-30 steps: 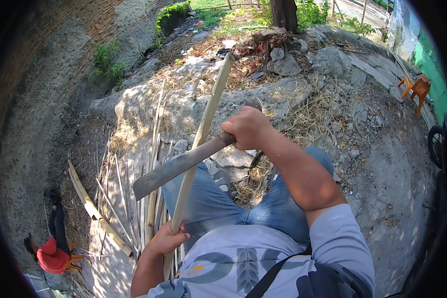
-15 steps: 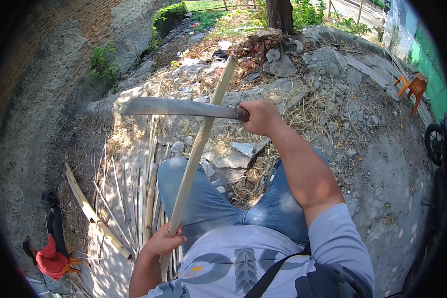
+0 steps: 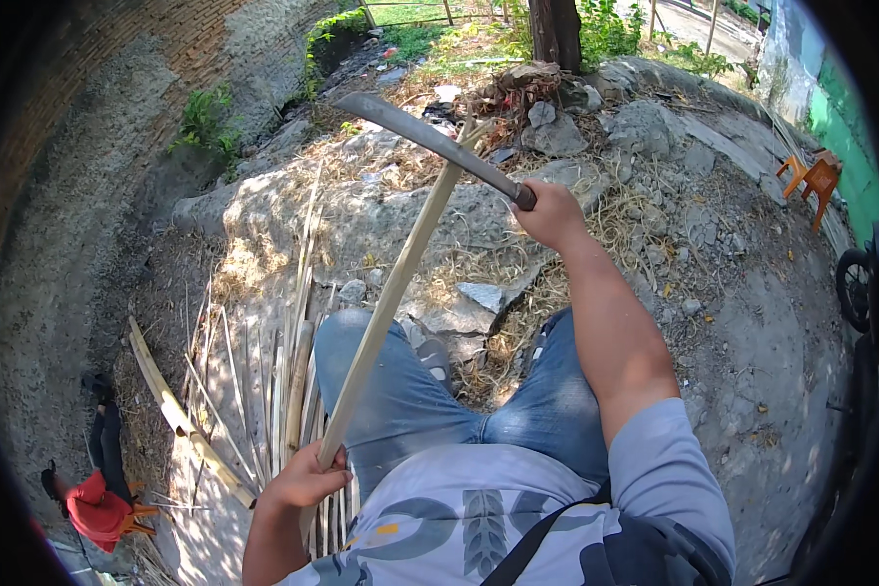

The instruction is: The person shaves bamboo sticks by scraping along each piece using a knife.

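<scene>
A long pale bamboo strip (image 3: 394,285) slants up and away over my left thigh. My left hand (image 3: 308,477) is closed around its near end. In my right hand (image 3: 555,217), closed on the dark handle, is a machete (image 3: 415,131) with a long, slightly curved grey blade. The blade crosses the strip near its far tip and points up to the left. Just past the blade, the strip's end looks split, with a thin piece leaning to the right.
Many bamboo strips (image 3: 281,391) lie on the ground to my left, beside a thicker split bamboo piece (image 3: 195,439). A person in red (image 3: 98,510) sits at the far left. Ahead are rocks (image 3: 554,135), shavings and a tree trunk (image 3: 555,34). An orange chair (image 3: 813,181) stands at the right.
The machete has moved from mid-strip up to its far tip, and its blade now tilts upward to the left. My right arm reaches farther forward. My left hand has shifted slightly left.
</scene>
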A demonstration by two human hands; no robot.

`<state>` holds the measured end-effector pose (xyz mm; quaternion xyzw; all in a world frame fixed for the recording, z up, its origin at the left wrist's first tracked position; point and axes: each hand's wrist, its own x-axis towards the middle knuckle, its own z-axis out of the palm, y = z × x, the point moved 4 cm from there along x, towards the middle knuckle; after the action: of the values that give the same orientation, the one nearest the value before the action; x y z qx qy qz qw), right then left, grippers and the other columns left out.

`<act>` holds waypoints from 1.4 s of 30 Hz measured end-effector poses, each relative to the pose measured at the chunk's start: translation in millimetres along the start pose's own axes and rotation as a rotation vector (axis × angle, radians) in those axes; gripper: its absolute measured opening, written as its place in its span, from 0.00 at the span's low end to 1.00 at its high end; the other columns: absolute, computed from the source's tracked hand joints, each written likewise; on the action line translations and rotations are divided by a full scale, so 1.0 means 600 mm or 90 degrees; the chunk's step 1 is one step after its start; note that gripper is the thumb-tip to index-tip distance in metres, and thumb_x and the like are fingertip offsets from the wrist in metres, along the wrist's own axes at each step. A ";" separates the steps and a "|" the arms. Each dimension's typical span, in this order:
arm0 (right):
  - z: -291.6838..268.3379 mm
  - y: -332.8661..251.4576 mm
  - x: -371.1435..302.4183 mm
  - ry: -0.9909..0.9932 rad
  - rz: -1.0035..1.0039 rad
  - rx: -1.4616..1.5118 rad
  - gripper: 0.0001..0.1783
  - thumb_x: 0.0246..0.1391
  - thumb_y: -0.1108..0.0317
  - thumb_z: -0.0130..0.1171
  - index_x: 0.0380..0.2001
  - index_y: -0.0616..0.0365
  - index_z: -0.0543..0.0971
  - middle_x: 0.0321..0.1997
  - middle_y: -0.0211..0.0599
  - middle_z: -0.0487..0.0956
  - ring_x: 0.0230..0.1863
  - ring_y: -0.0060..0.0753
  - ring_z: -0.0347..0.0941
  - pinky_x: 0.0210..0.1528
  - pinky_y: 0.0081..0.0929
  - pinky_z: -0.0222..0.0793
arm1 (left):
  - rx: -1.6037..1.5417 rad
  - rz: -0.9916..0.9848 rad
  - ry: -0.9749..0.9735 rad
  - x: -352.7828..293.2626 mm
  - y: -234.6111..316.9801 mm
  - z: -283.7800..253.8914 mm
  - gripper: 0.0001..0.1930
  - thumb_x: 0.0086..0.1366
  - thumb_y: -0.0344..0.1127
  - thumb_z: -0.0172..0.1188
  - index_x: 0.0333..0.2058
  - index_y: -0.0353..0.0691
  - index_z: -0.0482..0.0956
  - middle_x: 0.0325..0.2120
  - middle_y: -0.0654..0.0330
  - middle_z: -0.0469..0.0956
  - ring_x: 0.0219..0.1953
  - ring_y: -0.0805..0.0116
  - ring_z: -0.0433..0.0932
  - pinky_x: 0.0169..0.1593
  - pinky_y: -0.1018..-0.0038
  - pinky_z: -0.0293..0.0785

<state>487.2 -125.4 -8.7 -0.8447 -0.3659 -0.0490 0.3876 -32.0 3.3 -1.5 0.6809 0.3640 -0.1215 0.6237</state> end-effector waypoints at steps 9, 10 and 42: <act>0.027 -0.076 -0.021 -0.066 -0.231 -0.088 0.08 0.43 0.64 0.66 0.29 0.48 0.81 0.29 0.39 0.83 0.35 0.49 0.81 0.39 0.47 0.76 | -0.015 -0.002 -0.001 0.015 -0.031 0.007 0.12 0.58 0.28 0.68 0.34 0.43 0.70 0.27 0.69 0.70 0.28 0.80 0.68 0.30 0.76 0.65; 0.023 -0.079 -0.020 -0.066 -0.231 -0.088 0.08 0.43 0.64 0.66 0.29 0.48 0.81 0.29 0.39 0.83 0.35 0.49 0.81 0.39 0.47 0.76 | -0.016 -0.025 -0.003 0.013 -0.027 0.007 0.12 0.58 0.28 0.68 0.34 0.43 0.71 0.27 0.69 0.70 0.29 0.80 0.68 0.31 0.76 0.65; -0.023 0.004 0.001 0.200 0.107 0.118 0.14 0.52 0.57 0.69 0.32 0.56 0.81 0.25 0.39 0.81 0.29 0.46 0.79 0.35 0.42 0.72 | 0.064 0.162 0.240 0.017 -0.010 -0.009 0.10 0.62 0.27 0.65 0.34 0.41 0.70 0.24 0.70 0.67 0.27 0.80 0.64 0.31 0.77 0.64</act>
<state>491.7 -135.4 -0.4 -0.8148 -0.2324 -0.1135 0.5189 -30.0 11.5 -11.2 0.7625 0.3786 0.0696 0.5200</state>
